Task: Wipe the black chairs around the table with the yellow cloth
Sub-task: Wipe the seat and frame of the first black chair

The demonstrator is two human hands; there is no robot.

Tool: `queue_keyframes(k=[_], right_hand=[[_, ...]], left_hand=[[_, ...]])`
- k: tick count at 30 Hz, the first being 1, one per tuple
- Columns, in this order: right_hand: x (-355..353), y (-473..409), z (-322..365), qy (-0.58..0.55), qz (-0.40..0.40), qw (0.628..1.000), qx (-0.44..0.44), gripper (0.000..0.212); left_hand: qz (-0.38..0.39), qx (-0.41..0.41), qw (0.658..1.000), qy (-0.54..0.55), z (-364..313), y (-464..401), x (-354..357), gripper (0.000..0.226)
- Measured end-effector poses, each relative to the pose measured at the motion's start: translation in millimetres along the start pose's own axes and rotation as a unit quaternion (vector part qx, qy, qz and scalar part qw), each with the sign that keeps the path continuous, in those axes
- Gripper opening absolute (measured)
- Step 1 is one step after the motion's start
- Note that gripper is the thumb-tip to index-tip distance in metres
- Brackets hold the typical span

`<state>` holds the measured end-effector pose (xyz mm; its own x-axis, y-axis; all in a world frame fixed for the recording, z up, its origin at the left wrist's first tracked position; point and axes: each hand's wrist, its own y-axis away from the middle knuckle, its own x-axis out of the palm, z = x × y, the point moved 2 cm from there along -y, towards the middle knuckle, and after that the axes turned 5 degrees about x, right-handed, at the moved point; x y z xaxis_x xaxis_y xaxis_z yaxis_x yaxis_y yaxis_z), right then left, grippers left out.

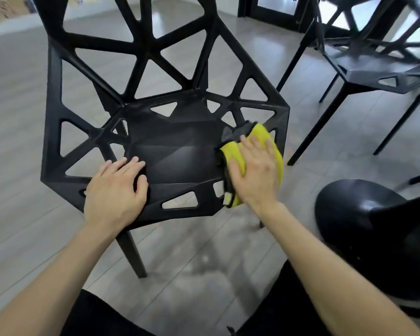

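A black chair (177, 151) with a web of triangular cut-outs stands right in front of me, its seat facing me. My right hand (255, 170) lies flat with straight fingers on the folded yellow cloth (275, 151), pressing it against the seat's right edge. A grey side of the cloth shows at its far end. My left hand (115, 187) rests flat on the seat's front left part, fingers straight and spread slightly, holding nothing.
A second black chair (383, 71) of the same design stands at the upper right, its thin legs reaching toward the middle. A round black table base (364, 229) sits on the grey tiled floor (17, 93) at the right. Open floor lies to the left.
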<state>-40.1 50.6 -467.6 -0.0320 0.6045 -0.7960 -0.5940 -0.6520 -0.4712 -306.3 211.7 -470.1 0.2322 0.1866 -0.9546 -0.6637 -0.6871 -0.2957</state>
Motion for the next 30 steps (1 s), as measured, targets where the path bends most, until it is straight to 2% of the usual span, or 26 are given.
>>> queue_keyframes(k=[1, 3, 4, 6, 7, 9, 11, 12, 13, 15, 17, 19, 21, 23, 24, 26, 28, 30], right_hand=[[7, 21, 41, -0.024, 0.017, 0.999, -0.038, 0.046], [19, 62, 114, -0.052, 0.103, 0.979, -0.168, 0.052], [24, 73, 133, -0.053, 0.145, 0.963, -0.221, 0.054], [26, 57, 126, -0.056, 0.181, 0.942, -0.275, 0.057], [25, 33, 105, -0.041, 0.197, 0.940, -0.276, 0.058], [23, -36, 46, 0.048, 0.242, 0.945, -0.216, 0.061], [24, -100, -1, 0.196, 0.282, 0.923, -0.175, 0.068], [26, -118, -7, 0.232, 0.290, 0.915, -0.159, 0.072], [32, -120, 0, 0.242, 0.287, 0.916, -0.139, 0.070], [36, -85, 43, 0.184, 0.271, 0.940, -0.095, 0.077], [34, -24, 94, 0.111, 0.268, 0.943, -0.162, 0.090], [25, 19, 107, 0.055, 0.259, 0.929, -0.257, 0.088], [14, 4, 75, 0.040, 0.250, 0.926, -0.282, 0.075], [4, -44, 7, 0.077, 0.220, 0.953, -0.195, 0.073], [-5, -70, -30, 0.131, 0.199, 0.960, -0.146, 0.075], [-22, -103, -75, 0.202, 0.157, 0.963, -0.086, 0.073], [-15, -92, -57, 0.181, 0.138, 0.970, -0.081, 0.064], [5, -45, 0, 0.074, 0.119, 0.979, -0.148, 0.053]], left_hand=[[0.002, -0.003, 1.000, -0.001, 1, 0, 0, 0.055], [0.019, 0.006, 1.000, -0.003, 6, 0, 1, 0.058], [0.027, 0.023, 0.999, -0.005, 9, 1, 1, 0.061], [0.027, 0.036, 0.999, -0.002, 12, 1, 1, 0.063], [0.020, 0.027, 0.999, 0.002, 12, 2, 1, 0.062], [0.008, 0.005, 1.000, 0.009, 7, 2, 0, 0.058], [0.009, 0.007, 1.000, 0.012, 2, 2, -1, 0.056], [0.010, 0.010, 1.000, 0.011, 2, 2, -2, 0.056], [0.009, 0.009, 1.000, 0.009, 3, 2, -2, 0.056], [0.009, 0.009, 1.000, 0.007, 4, 1, -2, 0.056], [0.011, 0.018, 1.000, -0.003, 4, 0, -2, 0.055], [0.012, 0.029, 0.999, -0.009, 6, -2, -2, 0.050], [0.021, 0.031, 0.999, -0.008, 5, -2, -2, 0.052], [0.022, 0.027, 0.999, -0.001, 5, 0, -1, 0.053], [0.020, 0.028, 0.999, 0.001, 5, 0, 0, 0.054], [0.020, 0.026, 0.999, 0.006, 6, 0, 1, 0.054], [0.022, 0.027, 0.999, 0.002, 5, 0, 3, 0.054], [0.029, 0.028, 0.999, -0.003, 4, 0, 1, 0.054]])
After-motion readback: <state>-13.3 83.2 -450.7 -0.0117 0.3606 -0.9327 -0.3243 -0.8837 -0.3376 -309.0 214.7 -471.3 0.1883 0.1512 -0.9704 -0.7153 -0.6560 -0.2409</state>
